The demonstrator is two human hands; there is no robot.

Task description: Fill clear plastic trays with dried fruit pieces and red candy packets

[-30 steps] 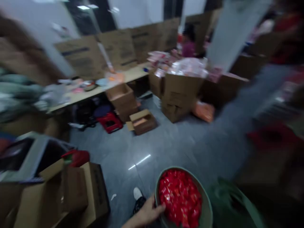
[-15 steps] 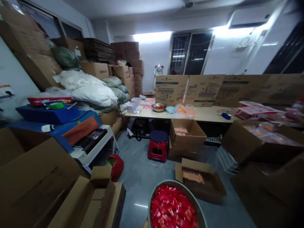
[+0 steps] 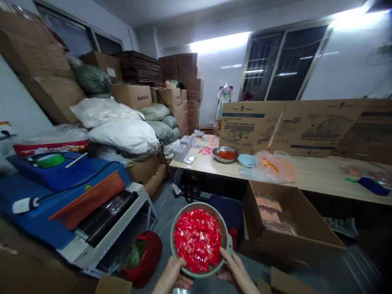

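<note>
A round green basin [image 3: 227, 228] full of shiny red wrapped packets [image 3: 197, 241] is held out in front of me. My left hand [image 3: 175, 274] grips its near left rim, thumb on top and fingers curled beneath. On the near right side my right hand [image 3: 233, 270] holds the rim beside a small handle, its thumb reaching over the edge. Beyond the basin stands a worktable [image 3: 211, 166] with a steel bowl [image 3: 225, 154] of orange-red food, a light blue bowl [image 3: 247, 160] and a clear plastic bag [image 3: 275, 167].
A dark-topped stool [image 3: 226, 208] stands just past the basin. An open carton [image 3: 294, 228] with packed rows sits to the right. At left are a blue machine [image 3: 61, 183] on a white frame and a red sack [image 3: 147, 257]. White sacks [image 3: 125, 136] are piled behind.
I have moved forward, and the table and stool are closer. The basin has shifted left and up in view. Both hands now show on its rim.
</note>
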